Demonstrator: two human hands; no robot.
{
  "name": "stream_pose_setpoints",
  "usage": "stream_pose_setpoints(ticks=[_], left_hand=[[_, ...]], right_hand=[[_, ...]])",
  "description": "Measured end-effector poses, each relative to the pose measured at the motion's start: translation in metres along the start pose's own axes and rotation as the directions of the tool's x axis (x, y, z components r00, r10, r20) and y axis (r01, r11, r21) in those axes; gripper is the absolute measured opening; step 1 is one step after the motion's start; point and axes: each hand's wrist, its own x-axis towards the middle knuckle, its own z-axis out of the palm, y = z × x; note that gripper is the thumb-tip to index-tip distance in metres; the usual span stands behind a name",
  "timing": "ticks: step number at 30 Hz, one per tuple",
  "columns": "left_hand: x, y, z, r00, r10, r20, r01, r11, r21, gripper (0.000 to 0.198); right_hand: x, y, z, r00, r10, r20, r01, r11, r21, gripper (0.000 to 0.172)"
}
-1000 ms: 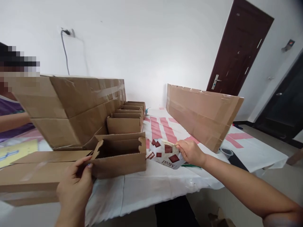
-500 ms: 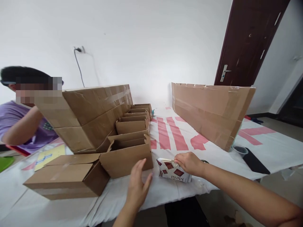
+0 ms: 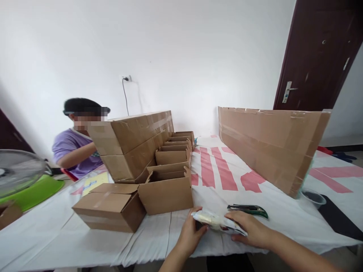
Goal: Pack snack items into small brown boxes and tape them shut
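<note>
Both my hands hold a white packet with red squares point(image 3: 216, 222) at the near edge of the table. My left hand point(image 3: 190, 235) grips its left end with curled fingers. My right hand point(image 3: 252, 229) lies over its right end, fingers closed on it. Just behind the packet stands an open brown carton point(image 3: 167, 192), first in a row of open cartons running back. A green and black utility knife point(image 3: 248, 209) lies on the white cloth right behind my right hand.
A taped shut carton point(image 3: 112, 206) sits left of the open one, with a stack of large cartons point(image 3: 133, 143) behind. A long cardboard panel point(image 3: 272, 143) stands at right. A plastic cup point(image 3: 312, 197) sits beside it. A person in purple point(image 3: 74, 147) sits at far left.
My left hand left the open carton and came over to the packet. My right hand brought the packet down flat toward the table's near edge. The view rose and swung left.
</note>
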Motion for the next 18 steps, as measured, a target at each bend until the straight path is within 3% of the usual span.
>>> stream_pose_setpoints(ticks=[3,7,10,12,15,18], left_hand=[[0.002,0.015,-0.009,0.986,0.087,-0.141,-0.083,0.996,0.034,0.035],[0.024,0.071,-0.053,0.87,0.27,-0.412,-0.205,0.959,0.194,0.035],[0.065,0.119,-0.094,0.844,0.179,-0.506,-0.11,0.981,0.162,0.037],[0.096,0.139,-0.117,0.836,0.143,-0.529,-0.053,0.982,0.181,0.035],[0.13,0.144,-0.138,0.844,0.125,-0.522,-0.027,0.981,0.191,0.031],[0.137,0.135,-0.143,0.853,0.119,-0.509,-0.019,0.98,0.197,0.032]], right_hand=[[0.018,-0.014,0.008,0.995,-0.028,-0.092,0.049,0.968,0.245,0.043],[0.072,-0.059,-0.02,0.973,-0.055,-0.223,0.179,0.791,0.585,0.051],[0.129,-0.092,-0.048,0.914,-0.059,-0.402,0.306,0.75,0.586,0.057],[0.166,-0.105,-0.057,0.889,-0.006,-0.458,0.297,0.769,0.566,0.057],[0.204,-0.111,-0.055,0.886,0.044,-0.462,0.261,0.777,0.573,0.059],[0.211,-0.107,-0.045,0.884,0.046,-0.466,0.266,0.77,0.58,0.059]])
